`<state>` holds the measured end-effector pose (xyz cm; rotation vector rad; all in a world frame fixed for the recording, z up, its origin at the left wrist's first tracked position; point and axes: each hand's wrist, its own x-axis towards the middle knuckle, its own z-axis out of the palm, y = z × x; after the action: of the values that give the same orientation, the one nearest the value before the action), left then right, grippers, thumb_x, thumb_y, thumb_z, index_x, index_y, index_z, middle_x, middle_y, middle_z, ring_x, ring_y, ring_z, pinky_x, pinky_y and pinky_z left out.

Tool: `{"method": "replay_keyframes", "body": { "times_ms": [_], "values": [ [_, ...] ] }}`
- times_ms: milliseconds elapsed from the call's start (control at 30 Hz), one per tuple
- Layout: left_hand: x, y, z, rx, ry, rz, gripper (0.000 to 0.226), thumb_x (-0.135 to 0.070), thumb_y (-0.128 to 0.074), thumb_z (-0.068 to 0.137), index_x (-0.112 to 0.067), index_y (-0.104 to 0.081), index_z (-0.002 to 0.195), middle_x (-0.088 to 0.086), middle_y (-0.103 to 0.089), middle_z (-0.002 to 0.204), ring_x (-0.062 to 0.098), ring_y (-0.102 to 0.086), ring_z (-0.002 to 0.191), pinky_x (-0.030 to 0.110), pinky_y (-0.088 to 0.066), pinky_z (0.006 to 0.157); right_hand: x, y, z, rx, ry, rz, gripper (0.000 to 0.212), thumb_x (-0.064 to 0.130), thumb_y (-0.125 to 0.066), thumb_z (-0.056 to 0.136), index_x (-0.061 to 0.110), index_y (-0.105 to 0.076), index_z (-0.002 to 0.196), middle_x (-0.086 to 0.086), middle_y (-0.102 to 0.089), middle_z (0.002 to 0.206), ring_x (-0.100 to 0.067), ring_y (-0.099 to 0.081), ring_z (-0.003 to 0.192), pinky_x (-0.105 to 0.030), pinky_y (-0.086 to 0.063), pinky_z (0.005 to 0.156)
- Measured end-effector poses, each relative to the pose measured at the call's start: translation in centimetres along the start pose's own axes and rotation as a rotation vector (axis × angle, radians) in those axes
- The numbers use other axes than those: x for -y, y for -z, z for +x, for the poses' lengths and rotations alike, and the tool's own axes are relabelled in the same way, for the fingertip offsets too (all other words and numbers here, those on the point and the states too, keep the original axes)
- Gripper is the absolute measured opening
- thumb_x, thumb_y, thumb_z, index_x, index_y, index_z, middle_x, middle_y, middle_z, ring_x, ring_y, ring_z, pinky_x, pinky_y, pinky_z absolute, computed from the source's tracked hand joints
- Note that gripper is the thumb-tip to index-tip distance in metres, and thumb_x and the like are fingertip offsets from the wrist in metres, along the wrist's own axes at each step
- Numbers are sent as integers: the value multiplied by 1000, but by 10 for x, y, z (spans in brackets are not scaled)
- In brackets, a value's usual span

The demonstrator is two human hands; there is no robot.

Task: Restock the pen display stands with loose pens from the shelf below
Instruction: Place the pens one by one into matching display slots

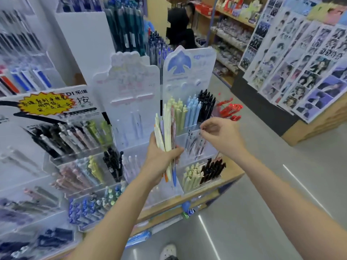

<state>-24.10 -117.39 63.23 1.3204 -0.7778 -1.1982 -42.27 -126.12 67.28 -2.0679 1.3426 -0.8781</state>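
My left hand (161, 158) grips a bundle of loose pens (166, 134), cream, white, lilac and red, held upright in front of the display stands. My right hand (218, 135) is at the middle tier of the blue-bird pen stand (189, 72), its fingertips pinched over that tier's pens (195, 145); blur hides whether it holds one of them. The stand's top tier holds cream, light blue and black pens (191, 109). Its bottom tier holds cream and black pens (202, 173). The pink-white stand (129, 87) to the left holds only a few pale pens.
More clear pen racks (75, 166) fill the counter on the left. Red pens (229, 109) lie behind the blue stand. The wooden shelf edge (187, 201) runs below. A photo-card rack (300, 62) stands at right across the grey aisle floor. A person in black (180, 27) stands far back.
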Motion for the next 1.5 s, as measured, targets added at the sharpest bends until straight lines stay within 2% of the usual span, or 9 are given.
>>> {"method": "replay_keyframes", "body": {
  "times_ms": [67,267,433,767,933,1100,1267,1367,1500],
  "values": [
    [2,-1,6,-26,-3,2,64,9,-74,81,-17,-42,130,12,-65,77,19,-57,54,30,-51,54,-5,-7,11,22,48,-72,9,7,-74,81,14,-75,87,8,-70,75,9,-64,68,-3,-48,67],
    [10,-5,8,-113,12,-19,61,8,-75,81,-20,-45,127,15,-64,81,20,-57,56,30,-50,56,-26,-22,30,195,108,-142,8,10,-71,81,14,-74,87,4,-71,77,-2,-66,72,-22,-57,76],
    [12,-19,3,-198,-4,-33,60,10,-75,80,-14,-45,126,10,-65,75,19,-57,55,30,-51,54,-35,-18,32,262,132,-92,11,9,-70,81,14,-75,89,6,-71,78,0,-66,73,-14,-55,73],
    [23,-39,-15,-336,-5,-91,64,8,-79,78,-16,-47,129,12,-65,80,21,-60,62,33,-50,57,-44,-24,46,374,194,-30,9,13,-71,84,18,-73,91,9,-69,78,2,-64,74,-15,-55,73],
    [31,-40,-25,-373,-2,-114,63,7,-79,78,-13,-47,128,3,-66,73,18,-59,61,32,-51,58,-44,-21,53,331,197,31,8,11,-70,85,17,-73,90,11,-68,78,3,-64,74,-10,-52,71],
    [32,-43,-32,-387,-11,-123,63,6,-79,78,-13,-47,129,4,-65,74,16,-59,59,31,-51,58,-44,-24,61,325,243,-7,8,9,-71,85,13,-74,91,8,-66,77,2,-62,73,-3,-48,68],
    [33,-40,-35,-382,-7,-156,70,8,-78,79,-16,-44,135,9,-65,79,17,-60,60,31,-51,57,-47,-31,65,346,249,-29,7,10,-71,85,12,-74,91,5,-67,77,-3,-64,73,-14,-54,75],
    [34,-38,-34,-384,-5,-157,68,8,-78,79,-15,-45,133,9,-65,79,17,-59,59,30,-51,57,-50,-34,66,356,239,-52,7,11,-72,85,12,-75,92,5,-68,77,-3,-64,74,-14,-53,75],
    [36,-37,-32,-379,1,-160,64,8,-78,78,-15,-46,129,9,-64,77,20,-57,59,35,-50,58,-54,-37,65,418,242,-135,11,18,-73,85,16,-75,95,9,-67,80,-1,-62,76,-24,-57,80]
  ]
}}
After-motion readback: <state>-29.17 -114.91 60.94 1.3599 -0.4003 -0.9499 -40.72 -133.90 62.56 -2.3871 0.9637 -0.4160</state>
